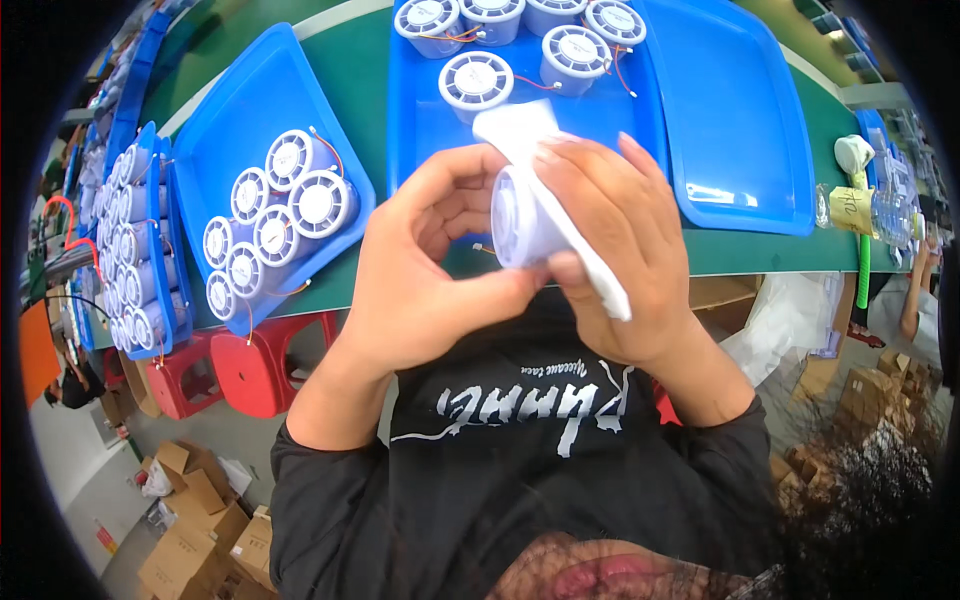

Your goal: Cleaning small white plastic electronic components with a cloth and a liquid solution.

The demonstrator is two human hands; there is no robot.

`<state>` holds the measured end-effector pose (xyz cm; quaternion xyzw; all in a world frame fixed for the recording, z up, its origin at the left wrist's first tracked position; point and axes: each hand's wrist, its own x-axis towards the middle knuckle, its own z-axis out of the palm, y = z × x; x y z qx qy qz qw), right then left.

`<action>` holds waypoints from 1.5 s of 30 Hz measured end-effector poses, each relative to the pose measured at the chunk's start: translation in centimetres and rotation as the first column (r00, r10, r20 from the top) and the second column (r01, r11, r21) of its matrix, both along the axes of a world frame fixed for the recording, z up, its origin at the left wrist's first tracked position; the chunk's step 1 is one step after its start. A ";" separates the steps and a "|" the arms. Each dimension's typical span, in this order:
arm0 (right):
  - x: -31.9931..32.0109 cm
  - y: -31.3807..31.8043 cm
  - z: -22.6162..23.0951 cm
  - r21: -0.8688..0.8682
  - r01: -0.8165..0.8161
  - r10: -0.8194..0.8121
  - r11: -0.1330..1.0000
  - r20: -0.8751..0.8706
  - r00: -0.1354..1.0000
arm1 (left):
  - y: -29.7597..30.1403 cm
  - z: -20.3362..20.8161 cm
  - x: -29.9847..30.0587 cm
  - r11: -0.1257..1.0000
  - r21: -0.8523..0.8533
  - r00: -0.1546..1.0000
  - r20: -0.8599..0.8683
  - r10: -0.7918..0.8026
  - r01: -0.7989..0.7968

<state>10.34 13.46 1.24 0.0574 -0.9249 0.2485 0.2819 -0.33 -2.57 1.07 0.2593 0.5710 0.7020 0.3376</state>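
Observation:
Close in front of my chest, my left hand [425,275] curls its fingers and thumb around a white round fan unit [522,218]. The unit lies tilted, one round end toward the left. A folded white cloth [515,125] is pressed along its right side by my right hand [630,240], whose thumb is at the unit's lower edge. Part of the unit is hidden behind my fingers and the cloth. Just beyond my hands, several similar white fan units [476,82] with thin coloured wires stand in a blue tray [425,130].
To the left, another blue tray [250,90] holds several fan units [318,203]; stacked trays of units [130,240] stand farther left. A blue tray [735,120] lies at the right, near a plastic bottle [890,215]. Red stools [255,370] and cardboard boxes [190,545] are below the green table [740,255].

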 end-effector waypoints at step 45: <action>1.8 0.1 -0.4 -0.978 -0.098 0.136 0.183 -0.073 0.988 | 0.4 -0.4 1.0 0.993 0.092 0.993 -0.086 0.084 -0.076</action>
